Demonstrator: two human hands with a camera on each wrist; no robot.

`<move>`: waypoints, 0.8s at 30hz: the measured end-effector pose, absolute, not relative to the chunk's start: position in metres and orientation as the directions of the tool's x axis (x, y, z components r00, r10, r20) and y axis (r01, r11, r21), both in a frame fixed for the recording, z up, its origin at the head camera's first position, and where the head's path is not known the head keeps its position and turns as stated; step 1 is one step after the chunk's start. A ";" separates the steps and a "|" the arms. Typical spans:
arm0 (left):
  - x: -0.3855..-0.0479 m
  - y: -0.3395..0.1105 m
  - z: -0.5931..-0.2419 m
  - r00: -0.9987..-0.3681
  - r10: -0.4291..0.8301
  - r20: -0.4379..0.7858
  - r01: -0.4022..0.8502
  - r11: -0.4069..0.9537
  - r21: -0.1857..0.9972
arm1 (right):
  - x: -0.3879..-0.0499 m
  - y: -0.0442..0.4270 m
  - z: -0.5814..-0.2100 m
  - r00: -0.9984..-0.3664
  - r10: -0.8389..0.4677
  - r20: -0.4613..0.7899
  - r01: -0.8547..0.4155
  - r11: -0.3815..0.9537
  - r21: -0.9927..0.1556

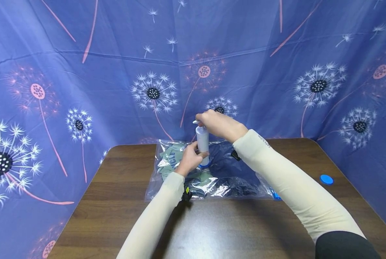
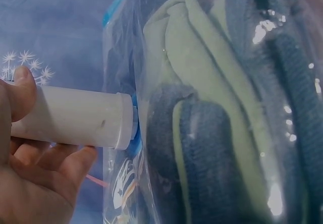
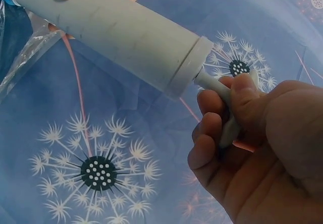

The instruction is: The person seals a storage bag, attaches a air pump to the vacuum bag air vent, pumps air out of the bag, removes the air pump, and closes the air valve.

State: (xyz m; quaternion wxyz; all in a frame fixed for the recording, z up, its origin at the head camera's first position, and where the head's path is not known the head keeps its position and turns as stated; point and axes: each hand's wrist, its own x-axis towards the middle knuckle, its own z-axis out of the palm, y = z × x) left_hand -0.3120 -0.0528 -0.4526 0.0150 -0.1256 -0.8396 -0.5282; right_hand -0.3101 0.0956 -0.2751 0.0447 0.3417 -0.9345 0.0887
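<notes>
A white hand pump (image 1: 202, 139) stands upright on the blue valve (image 1: 204, 166) of a clear plastic storage bag (image 1: 151, 183). My left hand (image 1: 189, 158) grips the pump's cylinder, thumb on one side and fingers on the other, as the left wrist view also shows. The T-shaped handle (image 3: 232, 125) at the pump's top is held in the curled fingers of my right hand (image 3: 267, 133), with a short length of rod showing above the cylinder. Inside the bag lie folded clothes, pale green (image 2: 197, 47) and dark blue (image 2: 207, 148).
A round blue cap (image 1: 326, 179) lies on the wooden table (image 1: 115, 212) at the right. The bag has a blue piece (image 1: 276, 196) at its right front corner. Behind the table hangs a blue cloth (image 1: 121, 72) with a dandelion print.
</notes>
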 end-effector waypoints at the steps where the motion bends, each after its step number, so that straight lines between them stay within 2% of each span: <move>1: -0.312 -0.053 -0.452 -0.968 0.196 0.158 0.227 0.412 0.882 | -0.310 0.095 -0.274 -0.763 -0.631 0.138 -0.646 0.752 -0.131; 10: -0.314 -0.052 -0.454 -0.964 0.189 0.187 0.251 0.416 0.874 | -0.308 0.094 -0.263 -0.761 -0.630 0.155 -0.647 0.756 -0.104; 17: -0.314 -0.054 -0.457 -0.961 0.194 0.194 0.258 0.392 0.883 | -0.306 0.096 -0.245 -0.713 -0.660 0.238 -0.692 0.717 -0.083; 24: -0.315 -0.053 -0.457 -0.958 0.191 0.215 0.277 0.416 0.866 | -0.301 0.096 -0.220 -0.717 -0.610 0.337 -0.661 0.748 -0.052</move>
